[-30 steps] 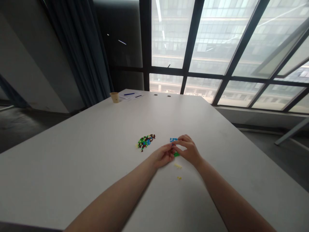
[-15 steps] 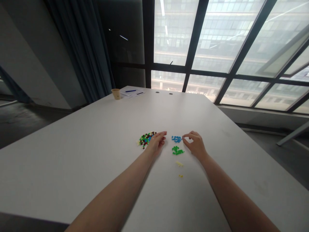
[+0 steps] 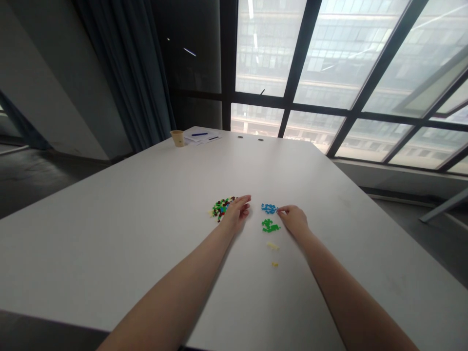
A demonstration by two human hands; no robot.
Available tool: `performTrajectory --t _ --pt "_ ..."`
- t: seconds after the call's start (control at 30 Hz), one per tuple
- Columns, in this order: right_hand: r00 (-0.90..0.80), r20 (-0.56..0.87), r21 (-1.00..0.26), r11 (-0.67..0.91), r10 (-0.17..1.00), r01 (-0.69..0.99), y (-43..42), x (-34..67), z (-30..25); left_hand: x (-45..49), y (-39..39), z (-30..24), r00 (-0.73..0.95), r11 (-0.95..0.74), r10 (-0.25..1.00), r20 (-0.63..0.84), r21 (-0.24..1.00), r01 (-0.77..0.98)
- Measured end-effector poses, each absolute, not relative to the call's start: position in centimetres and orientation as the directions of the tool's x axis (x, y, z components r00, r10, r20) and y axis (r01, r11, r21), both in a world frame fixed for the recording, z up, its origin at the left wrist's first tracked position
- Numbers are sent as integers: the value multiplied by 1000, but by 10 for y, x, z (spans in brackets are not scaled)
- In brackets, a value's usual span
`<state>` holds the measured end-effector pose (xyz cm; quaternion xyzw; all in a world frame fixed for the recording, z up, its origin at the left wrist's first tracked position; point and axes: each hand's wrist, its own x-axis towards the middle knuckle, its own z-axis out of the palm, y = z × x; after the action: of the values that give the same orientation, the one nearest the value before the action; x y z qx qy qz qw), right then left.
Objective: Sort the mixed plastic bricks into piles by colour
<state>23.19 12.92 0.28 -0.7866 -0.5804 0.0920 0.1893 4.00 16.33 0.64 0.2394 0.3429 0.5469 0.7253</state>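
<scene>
At the right edge of a group of small blue bricks, my right hand is closed in a pinch, with a bit of blue at its fingertips. My left hand rests side-on at a mixed heap of small coloured bricks and hides its right part. Its fingers are loosely extended and slightly apart, holding nothing that I can see. Nearer to me lie a group of green bricks, a few pale yellow pieces and a small deeper yellow bit.
All of this lies on a large white table. Toward its far end stand a paper cup, papers with a blue pen and a dark pen, and two dark round discs. Windows rise behind.
My right thumb and fingers have drawn together at the edge of the blue group. My left hand stays beside the mixed heap. The view has shifted slightly.
</scene>
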Motion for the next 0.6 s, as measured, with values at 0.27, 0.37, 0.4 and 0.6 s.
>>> performTrajectory --t 0.27,0.37,0.4,0.6 --pt "216 155 -256 -173 964 951 117 228 13 16 178 12 -32 42 997 -63 894 -445" --pt "187 169 -224 -147 968 963 113 227 15 -2 185 12 -150 -192 972 182 980 -51" --pt "171 172 -216 -133 970 967 112 227 16 -7 186 12 -172 -252 950 259 966 63" --pt "113 166 -172 -84 980 982 110 227 15 -14 187 9 -165 -338 908 385 906 254"
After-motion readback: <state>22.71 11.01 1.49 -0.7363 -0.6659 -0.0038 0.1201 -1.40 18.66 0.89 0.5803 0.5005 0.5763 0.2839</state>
